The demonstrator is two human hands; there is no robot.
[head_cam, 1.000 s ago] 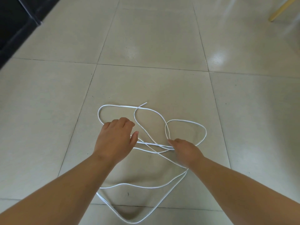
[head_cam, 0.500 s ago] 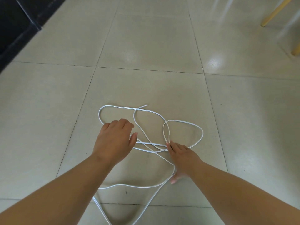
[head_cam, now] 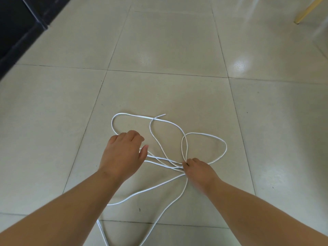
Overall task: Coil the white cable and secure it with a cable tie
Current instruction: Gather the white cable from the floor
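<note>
- Left hand [head_cam: 122,153]: set knuckles-up on the floor at 9 o'clock of the strand crossing, fingers curled down, thumb out. A strand of the far-left loop is lost under it. Whether anything is actually gripped cannot be told.
- White cable [head_cam: 202,133]: spread loose on the tiled floor [head_cam: 168,50] between and around both hands, uncoiled.
  - Handling is judged thin, light, limp and a bit slick. Loops are expected to spring apart unless pinched.
  - One loop is thrown to 11 o'clock and one to 1 o'clock of the crossing. Two long runs trail to 6–7 o'clock, off the bottom edge.
  - The free end [head_cam: 164,114] is pointed to about 2 o'clock.
  - The bunched strands between the hands lie roughly 10-to-4. The whole sprawl is longest along 12-to-6.
  - The best hold is judged to be the crossing, where all strands are caught at once.
- Right hand [head_cam: 198,167]: fingertips are closed onto that crossing, strands pinched.
- Cable tie: none seen.
</note>
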